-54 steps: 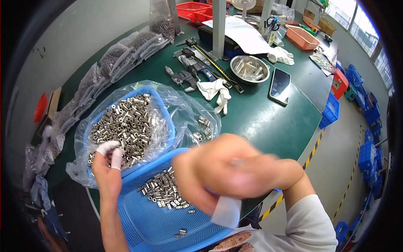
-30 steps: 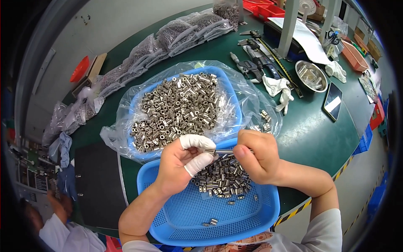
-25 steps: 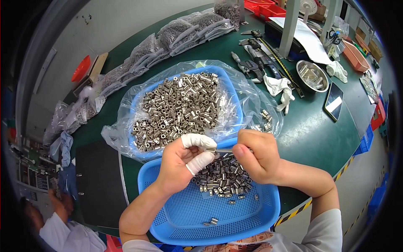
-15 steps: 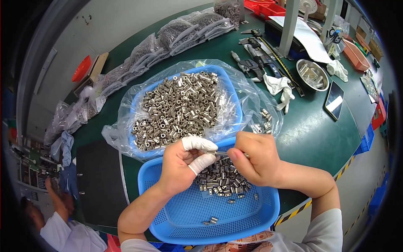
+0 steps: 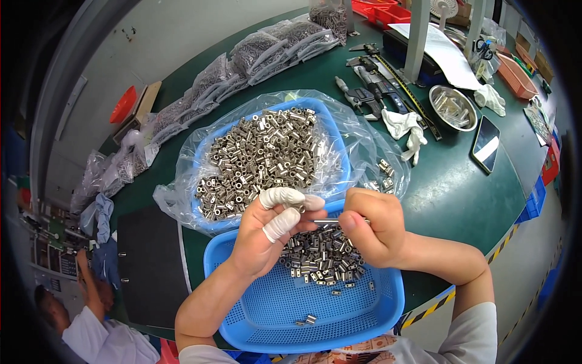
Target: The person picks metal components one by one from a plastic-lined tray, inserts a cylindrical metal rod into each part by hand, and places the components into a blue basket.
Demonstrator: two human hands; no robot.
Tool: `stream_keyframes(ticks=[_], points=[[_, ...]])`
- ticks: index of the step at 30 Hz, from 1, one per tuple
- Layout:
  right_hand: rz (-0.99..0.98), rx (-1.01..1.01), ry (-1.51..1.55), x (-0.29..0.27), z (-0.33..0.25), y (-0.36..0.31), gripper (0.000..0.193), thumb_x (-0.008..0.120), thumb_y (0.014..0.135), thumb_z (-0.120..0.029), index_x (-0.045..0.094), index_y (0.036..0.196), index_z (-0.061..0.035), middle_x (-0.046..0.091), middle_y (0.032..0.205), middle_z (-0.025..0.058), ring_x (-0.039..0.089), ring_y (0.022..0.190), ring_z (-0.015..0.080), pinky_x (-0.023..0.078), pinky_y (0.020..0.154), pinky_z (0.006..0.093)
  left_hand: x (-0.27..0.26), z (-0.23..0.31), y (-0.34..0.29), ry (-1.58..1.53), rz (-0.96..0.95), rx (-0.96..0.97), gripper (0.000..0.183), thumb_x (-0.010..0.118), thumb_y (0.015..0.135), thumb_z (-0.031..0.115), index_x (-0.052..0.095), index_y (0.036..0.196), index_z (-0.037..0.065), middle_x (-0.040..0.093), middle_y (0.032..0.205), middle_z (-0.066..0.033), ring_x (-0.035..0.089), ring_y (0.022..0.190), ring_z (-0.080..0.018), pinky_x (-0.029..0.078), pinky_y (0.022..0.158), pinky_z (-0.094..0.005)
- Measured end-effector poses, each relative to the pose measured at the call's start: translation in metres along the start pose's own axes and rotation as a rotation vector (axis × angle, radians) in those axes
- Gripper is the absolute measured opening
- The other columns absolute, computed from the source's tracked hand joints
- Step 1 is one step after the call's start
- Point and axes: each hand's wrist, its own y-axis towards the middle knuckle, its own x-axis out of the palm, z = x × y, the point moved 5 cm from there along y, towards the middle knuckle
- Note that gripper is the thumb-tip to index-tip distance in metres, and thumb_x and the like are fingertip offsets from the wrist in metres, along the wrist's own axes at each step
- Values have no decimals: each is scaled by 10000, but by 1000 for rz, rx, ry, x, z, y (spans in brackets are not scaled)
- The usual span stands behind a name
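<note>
My left hand [image 5: 257, 233], with white finger cots on its thumb and fingers, pinches a small metal sleeve [image 5: 297, 208]. My right hand [image 5: 377, 227] is closed in a fist around a thin metal rod [image 5: 327, 222]. The rod points left and its tip is apart from the sleeve, close to my left fingers. Whatever handle it has is hidden in my fist. Below both hands is a blue perforated basket [image 5: 242, 332] with a heap of small metal sleeves with holes in their sides [image 5: 324, 261]. Beyond it, a plastic-lined blue basket [image 5: 333, 118] holds many similar sleeves [image 5: 267, 151].
Bags of metal parts [image 5: 260, 51] line the table's far left. A black folder [image 5: 148, 267] lies left. Calipers [image 5: 376, 85], a white glove [image 5: 403, 127], a steel bowl [image 5: 453, 108] and a phone [image 5: 486, 144] lie to the right. Another person [image 5: 100, 333] sits at far left.
The rod and the sleeve, together half a second ago, are now apart. My left hand has lifted slightly and turned, with its lower fingers spreading; my right hand stays nearly in place.
</note>
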Motion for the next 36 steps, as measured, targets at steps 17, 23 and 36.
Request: stream_keyframes(ticks=[17, 23, 36], points=[[-32, 21, -63, 2, 4, 0, 238, 530, 737, -51, 411, 531, -28, 391, 465, 81, 410, 384, 234, 288, 347, 324, 0, 0, -4, 342, -43, 47, 201, 562, 731, -48, 502, 912, 15, 514, 912, -46, 515, 860, -120, 421, 801, -259], [-64, 22, -111, 5, 3, 2, 222, 535, 726, -63, 415, 542, -33, 403, 478, 82, 421, 386, 255, 300, 345, 340, 0, 3, -5, 392, 10, 69, 192, 581, 714, -60, 518, 883, 6, 516, 906, -50, 519, 841, -117, 429, 774, -250], [-42, -27, -204, 3, -4, -3, 187, 527, 752, -133, 463, 603, -39, 457, 544, 76, 482, 450, 261, 372, 386, 354, 8, 4, -6, 435, -4, 155, 161, 581, 704, -69, 535, 850, -18, 534, 848, -88, 525, 773, -152, 430, 719, -260]])
